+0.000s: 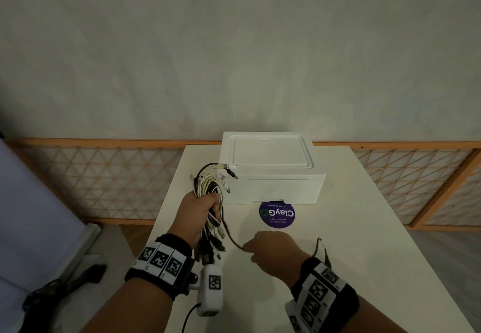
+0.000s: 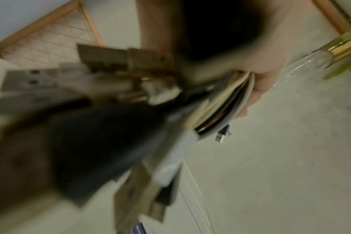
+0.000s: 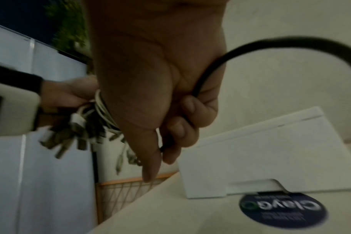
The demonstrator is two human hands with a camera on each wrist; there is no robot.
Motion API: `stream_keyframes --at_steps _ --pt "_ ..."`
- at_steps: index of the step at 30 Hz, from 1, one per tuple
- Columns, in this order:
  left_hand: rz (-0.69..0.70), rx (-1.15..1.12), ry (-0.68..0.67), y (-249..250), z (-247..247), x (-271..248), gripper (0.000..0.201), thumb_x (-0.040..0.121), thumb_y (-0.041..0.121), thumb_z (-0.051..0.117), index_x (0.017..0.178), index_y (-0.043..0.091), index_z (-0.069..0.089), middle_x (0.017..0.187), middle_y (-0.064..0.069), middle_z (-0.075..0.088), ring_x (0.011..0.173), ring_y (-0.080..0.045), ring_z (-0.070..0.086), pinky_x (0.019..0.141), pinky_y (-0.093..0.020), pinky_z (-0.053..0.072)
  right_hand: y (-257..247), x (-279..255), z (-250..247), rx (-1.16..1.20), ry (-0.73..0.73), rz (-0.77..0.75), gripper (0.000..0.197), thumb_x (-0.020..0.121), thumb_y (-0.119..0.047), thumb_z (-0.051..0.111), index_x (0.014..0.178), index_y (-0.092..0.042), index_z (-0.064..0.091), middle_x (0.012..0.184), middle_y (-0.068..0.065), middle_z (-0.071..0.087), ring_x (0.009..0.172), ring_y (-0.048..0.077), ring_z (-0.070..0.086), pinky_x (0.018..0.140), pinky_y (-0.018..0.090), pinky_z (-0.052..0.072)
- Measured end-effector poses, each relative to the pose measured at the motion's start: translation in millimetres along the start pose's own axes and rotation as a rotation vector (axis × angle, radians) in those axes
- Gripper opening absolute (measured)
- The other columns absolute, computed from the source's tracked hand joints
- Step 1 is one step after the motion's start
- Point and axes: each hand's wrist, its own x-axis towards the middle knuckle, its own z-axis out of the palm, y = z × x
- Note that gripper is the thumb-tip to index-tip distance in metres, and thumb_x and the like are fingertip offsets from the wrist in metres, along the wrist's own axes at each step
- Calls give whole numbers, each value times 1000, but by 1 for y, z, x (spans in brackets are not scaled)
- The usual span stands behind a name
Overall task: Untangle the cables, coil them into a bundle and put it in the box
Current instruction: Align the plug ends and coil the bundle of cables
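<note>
My left hand (image 1: 200,212) grips a bundle of white and black cables (image 1: 210,184) above the table's left side, loops sticking up and several plugs (image 1: 210,249) hanging below the fist. In the left wrist view the bundle (image 2: 220,107) lies blurred in the palm. One black cable (image 1: 231,236) runs from the bundle to my right hand (image 1: 270,249), whose curled fingers hold it (image 3: 206,76); its tail (image 1: 318,248) trails past the wrist. The white box (image 1: 270,171) stands closed at the table's far side, also seen in the right wrist view (image 3: 270,158).
A round purple sticker (image 1: 276,214) lies on the white table (image 1: 364,254) just in front of the box. A wooden lattice rail (image 1: 104,176) runs behind and beside the table. A white wrist camera (image 1: 210,291) hangs under my left forearm.
</note>
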Motion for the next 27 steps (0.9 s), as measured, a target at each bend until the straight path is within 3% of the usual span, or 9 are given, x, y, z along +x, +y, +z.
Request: stream_keyframes --at_steps 3,5,8,13,18,20,23,25,27 --pt "-15 45 12 -3 4 0 19 89 13 58 72 3 64 59 -10 63 55 -21 59 61 -31 49 -14 -5 -20 -99 102 -211 26 74 -15 66 95 -29 73 77 0 63 64 20 64 51 20 32" --pt "-30 104 22 -6 6 0 15 91 10 57 83 0 65 62 -7 68 60 -20 63 63 -30 52 -21 -6 -31 -208 146 -238 17 71 -15 70 84 -26 73 67 -2 57 49 20 58 42 18 23" --pt "-57 199 -15 -16 8 -2 17 90 13 60 78 2 65 62 -6 67 63 -22 61 65 -32 50 -25 -2 -47 -212 240 -287 21 84 -5 55 97 -13 69 87 7 60 63 31 61 43 27 32" --pt "-147 198 -87 -20 20 -8 16 84 15 65 72 7 59 63 -11 55 52 -15 51 48 -21 43 -32 -2 -56 -180 421 -404 26 53 -15 81 73 -29 72 75 -11 64 59 13 61 42 20 41" --pt "-133 176 -232 -15 21 -21 29 97 17 49 70 17 60 57 6 61 59 -13 54 53 -19 46 -25 4 -54 -78 695 -382 4 72 -18 63 76 -19 62 82 -2 63 52 18 57 45 24 41" --pt "-179 -23 -319 -16 25 -27 32 100 29 46 73 20 59 61 8 60 60 -9 56 57 -21 49 -28 5 -59 -93 745 -424 5 73 -16 58 77 -18 59 87 0 64 52 20 56 46 25 43" --pt "-193 -413 -419 -23 26 -27 61 57 70 71 74 11 68 62 -5 58 57 -15 58 52 -25 50 -25 9 -66 -106 734 -429 10 71 -28 64 72 -20 60 75 -4 60 53 17 53 48 24 38" --pt "-163 -378 -522 -26 22 -24 83 33 82 72 70 8 65 59 -9 55 53 -17 55 52 -25 46 -16 12 -68 -13 752 -391 25 73 -47 60 69 -22 64 72 -7 59 58 15 53 52 25 39" --pt "-57 -200 -614 -24 20 -25 85 33 83 74 70 8 60 63 -6 56 59 -14 56 60 -26 46 -10 14 -69 57 750 -399 20 76 -40 58 73 -21 66 74 -6 61 64 17 54 58 29 45"
